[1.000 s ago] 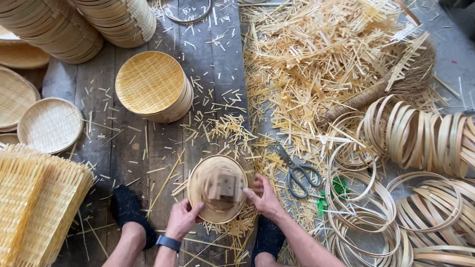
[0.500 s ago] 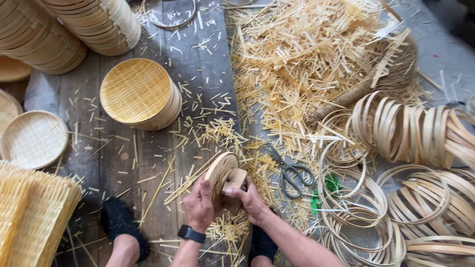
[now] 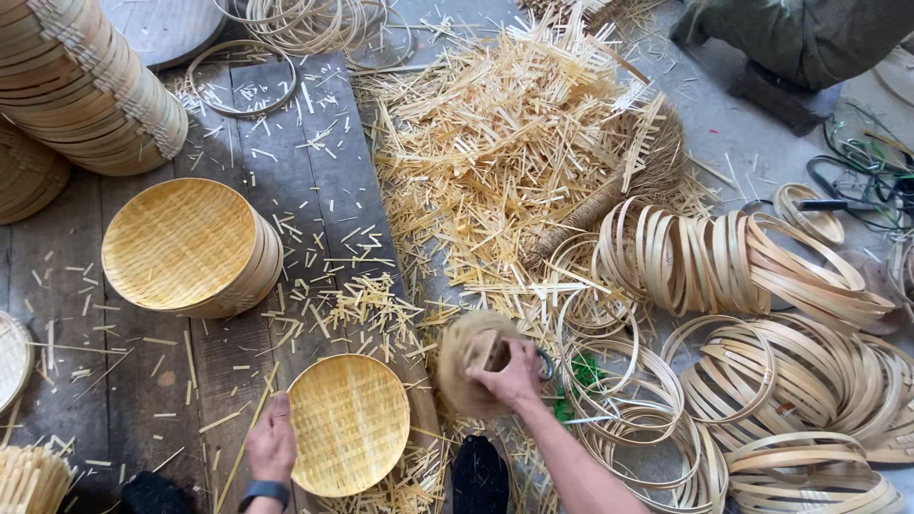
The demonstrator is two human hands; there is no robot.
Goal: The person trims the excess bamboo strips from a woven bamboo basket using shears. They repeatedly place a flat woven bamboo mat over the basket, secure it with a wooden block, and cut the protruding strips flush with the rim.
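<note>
While your left hand (image 3: pixel 271 444) lies flat on the round woven tray's (image 3: pixel 348 425) left rim, your right hand (image 3: pixel 511 378) clamps a blurred brush-like tool (image 3: pixel 466 360), just right of it.

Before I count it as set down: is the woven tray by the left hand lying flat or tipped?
Flat: the woven tray lies face-up on the planks, left hand at its rim.
</note>
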